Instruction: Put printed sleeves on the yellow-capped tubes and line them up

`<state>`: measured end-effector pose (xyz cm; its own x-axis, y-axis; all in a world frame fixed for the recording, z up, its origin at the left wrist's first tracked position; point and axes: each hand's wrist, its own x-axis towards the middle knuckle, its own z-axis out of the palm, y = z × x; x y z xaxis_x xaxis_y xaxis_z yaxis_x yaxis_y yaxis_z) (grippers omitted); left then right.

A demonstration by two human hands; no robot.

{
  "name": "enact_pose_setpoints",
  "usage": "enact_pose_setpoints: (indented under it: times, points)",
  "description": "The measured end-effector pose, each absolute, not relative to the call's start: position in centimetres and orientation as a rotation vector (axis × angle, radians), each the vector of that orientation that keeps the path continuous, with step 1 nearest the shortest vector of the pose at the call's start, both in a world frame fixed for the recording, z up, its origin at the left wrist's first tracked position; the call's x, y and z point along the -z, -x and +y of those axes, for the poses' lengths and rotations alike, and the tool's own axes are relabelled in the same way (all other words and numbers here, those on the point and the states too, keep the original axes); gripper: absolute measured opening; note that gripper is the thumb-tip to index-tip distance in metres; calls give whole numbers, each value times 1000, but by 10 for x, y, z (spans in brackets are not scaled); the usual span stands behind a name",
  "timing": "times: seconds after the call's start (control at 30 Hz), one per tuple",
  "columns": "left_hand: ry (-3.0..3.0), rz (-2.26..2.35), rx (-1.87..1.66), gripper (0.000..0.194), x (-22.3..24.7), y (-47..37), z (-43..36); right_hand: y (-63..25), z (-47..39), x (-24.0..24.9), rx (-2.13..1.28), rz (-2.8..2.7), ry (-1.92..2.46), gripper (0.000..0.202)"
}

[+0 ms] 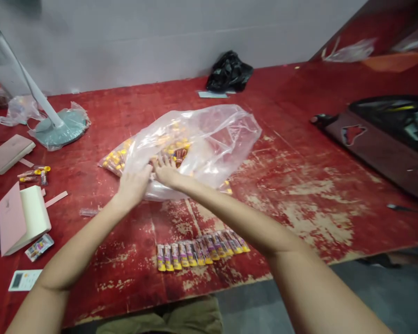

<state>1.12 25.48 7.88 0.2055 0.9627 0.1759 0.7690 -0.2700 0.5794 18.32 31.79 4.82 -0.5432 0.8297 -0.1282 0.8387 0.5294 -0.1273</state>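
Note:
A large clear plastic bag point(226, 134) lies on the red table, filled at its left side with small tubes with yellow ends point(116, 157). My left hand point(134, 185) is closed on the near edge of the bag's plastic. Just right of it, my right hand point(165, 172) reaches into the bag's mouth with fingers apart, over the tubes; its fingertips are partly blurred. Nearer to me, a slightly slanting row of the same kind of tubes point(202, 250) lies side by side, yellow ends toward me.
Left on the worn red table point(320, 185) are a lamp base point(64, 127), an open pink notebook point(12, 218), another notebook point(10, 153), several loose tubes point(31, 178) and a white calculator point(24, 280). A black plastic bag point(229, 72) sits by the wall. A dark reddish bag point(379, 144) stands right.

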Motion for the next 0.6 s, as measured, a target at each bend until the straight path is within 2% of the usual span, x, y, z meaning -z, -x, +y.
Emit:
enact_pose_setpoints:
  times: [0.13,0.2,0.3,0.4,0.6]
  points:
    - [-2199,1992,-227,34,-53,32,254,-216,306,-64,232,2709,-1249,42]
    - [-2202,1999,-239,30,-45,43,247,-228,307,-73,315,2706,-1225,34]
    - [-2098,1759,-834,17,-40,42,232,-222,319,-81,360,2726,-1456,27]
    - [-1704,1455,-1456,23,-40,29,204,-191,338,-77,224,2808,-1590,31]
    - [-951,1354,-1550,32,-23,19,134,-135,356,-59,213,2802,-1279,26]
